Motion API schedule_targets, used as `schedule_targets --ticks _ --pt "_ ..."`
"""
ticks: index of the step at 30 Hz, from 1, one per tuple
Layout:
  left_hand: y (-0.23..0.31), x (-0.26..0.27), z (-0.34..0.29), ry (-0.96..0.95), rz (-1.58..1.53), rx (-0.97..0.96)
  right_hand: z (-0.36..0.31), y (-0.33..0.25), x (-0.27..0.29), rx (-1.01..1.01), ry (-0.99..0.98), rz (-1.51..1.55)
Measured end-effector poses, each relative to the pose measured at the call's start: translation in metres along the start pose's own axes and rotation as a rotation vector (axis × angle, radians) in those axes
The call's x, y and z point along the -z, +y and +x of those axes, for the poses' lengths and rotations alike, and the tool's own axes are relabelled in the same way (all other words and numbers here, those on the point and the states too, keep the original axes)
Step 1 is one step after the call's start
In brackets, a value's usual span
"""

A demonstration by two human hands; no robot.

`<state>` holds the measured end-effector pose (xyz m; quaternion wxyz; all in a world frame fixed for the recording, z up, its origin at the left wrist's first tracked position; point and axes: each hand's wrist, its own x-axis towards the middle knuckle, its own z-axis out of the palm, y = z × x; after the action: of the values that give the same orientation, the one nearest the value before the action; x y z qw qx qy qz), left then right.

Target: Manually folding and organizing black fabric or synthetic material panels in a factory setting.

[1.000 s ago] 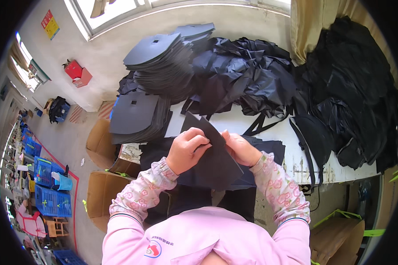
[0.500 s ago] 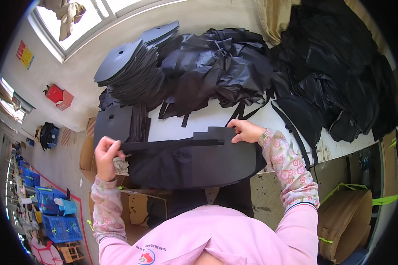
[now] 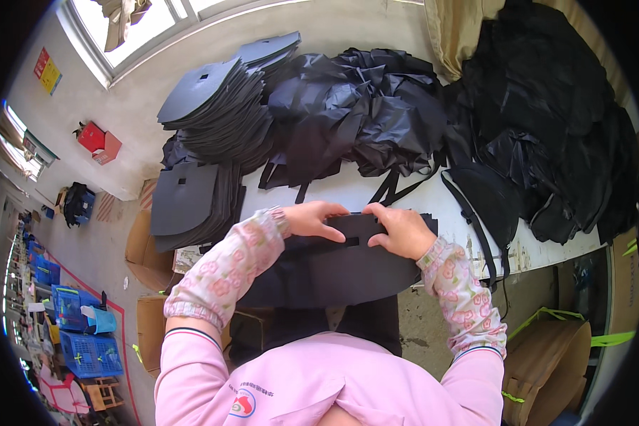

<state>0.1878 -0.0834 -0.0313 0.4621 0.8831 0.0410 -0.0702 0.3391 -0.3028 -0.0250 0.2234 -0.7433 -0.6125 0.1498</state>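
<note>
A flat black cut piece [image 3: 341, 266] with a small rectangular slot lies across the near edge of the white table [image 3: 433, 199], hanging toward me. My left hand [image 3: 312, 219] rests on its top edge at the left, fingers pressing down. My right hand [image 3: 401, 231] presses on the same edge just to the right, thumb near the slot. Both hands hold the piece close together.
Stacks of dark grey shaped panels [image 3: 216, 106] stand at the table's far left, a second stack [image 3: 188, 202] nearer. Heaps of black fabric [image 3: 355, 106] and black bags [image 3: 547, 128] cover the back and right. Cardboard boxes [image 3: 547, 362] and blue crates [image 3: 85, 341] sit on the floor.
My hands were far apart, holding the black piece spread out wide; now they have come together at the middle of its top edge, and the piece lies on the table.
</note>
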Motion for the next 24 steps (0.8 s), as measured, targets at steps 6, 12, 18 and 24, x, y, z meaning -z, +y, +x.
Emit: schedule_targets --ticks 6,12,18,24 --pt "-0.005 -0.015 0.027 -0.360 -0.238 0.114 -0.010 -0.011 -0.010 0.074 0.145 -0.150" --pt "0.009 -0.013 0.028 -0.349 -0.278 0.144 -0.020 -0.017 -0.019 0.110 0.270 -0.309" --pt "-0.006 -0.013 0.032 -0.362 -0.260 0.039 -0.020 -0.031 -0.032 0.030 0.321 -0.474" --pt "0.045 -0.024 0.026 0.007 0.376 0.030 -0.012 -0.001 -0.043 -0.043 0.328 -0.406"
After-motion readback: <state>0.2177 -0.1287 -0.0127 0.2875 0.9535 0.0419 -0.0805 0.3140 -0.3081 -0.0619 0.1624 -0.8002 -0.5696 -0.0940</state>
